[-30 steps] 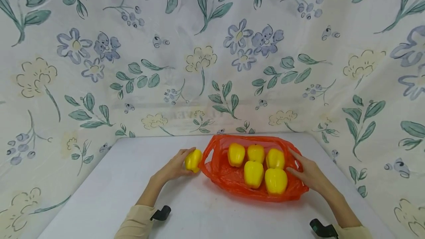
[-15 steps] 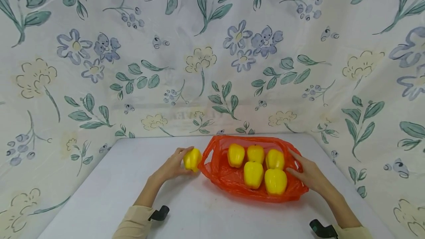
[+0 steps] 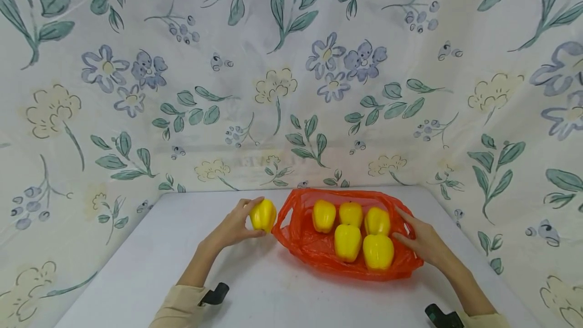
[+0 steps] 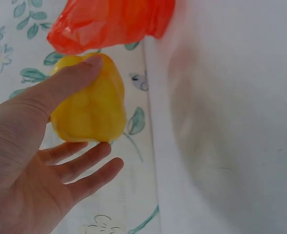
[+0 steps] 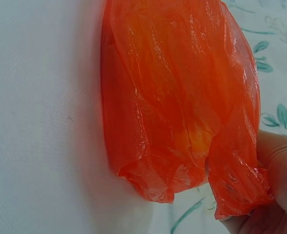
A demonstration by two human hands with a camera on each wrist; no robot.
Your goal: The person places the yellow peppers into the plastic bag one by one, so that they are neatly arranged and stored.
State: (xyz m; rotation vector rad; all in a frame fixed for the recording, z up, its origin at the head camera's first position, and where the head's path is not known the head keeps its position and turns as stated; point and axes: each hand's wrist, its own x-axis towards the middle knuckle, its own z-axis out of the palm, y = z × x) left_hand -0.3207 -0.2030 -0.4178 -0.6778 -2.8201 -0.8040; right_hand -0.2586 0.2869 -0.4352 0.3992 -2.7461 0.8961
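Observation:
My left hand [image 3: 234, 224] holds a yellow bell pepper [image 3: 263, 215] between thumb and fingers, just left of the red plastic bag [image 3: 314, 262]. In the left wrist view the thumb lies across the pepper [image 4: 89, 107], and it looks raised off the table. The bag lies spread with its mouth facing up, and several yellow peppers [image 3: 348, 242] sit inside. At the bag's right end, my right hand [image 3: 425, 239] grips its edge by the handle; in the right wrist view the thumb and fingers pinch the red film [image 5: 238, 180].
Both hands are over a white table [image 3: 291, 302]. Behind it hangs a floral curtain [image 3: 273, 115] that also runs along both sides. Dark wrist devices [image 3: 216, 293] sit on the sleeves.
My left hand has lifted the pepper slightly up and to the left, turning it more upright. The right hand and the bag stay in place; the head view tilts a little.

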